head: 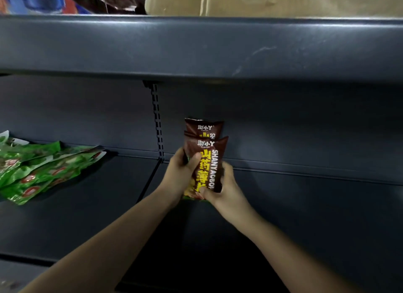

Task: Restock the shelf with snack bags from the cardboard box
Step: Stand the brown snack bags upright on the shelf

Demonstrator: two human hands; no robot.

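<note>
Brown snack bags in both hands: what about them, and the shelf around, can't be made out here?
- Brown snack bags, head view: the count is unclear; they overlap, and the left hand and right hand cover the lower parts.
- Cardboard box: cut off by the top edge.
- Green bags: cut off by the left edge, print blurred.

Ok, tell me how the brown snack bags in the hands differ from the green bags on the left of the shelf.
The brown snack bags are held upright in the grip of the left hand and right hand; the green bags lie flat and untouched in an overlapping pile. The brown ones sit in the shelf's right-hand bay, the green ones in the left. Brown shows yellow and white lettering; green shows red marks. Both are glossy sealed packets.
</note>
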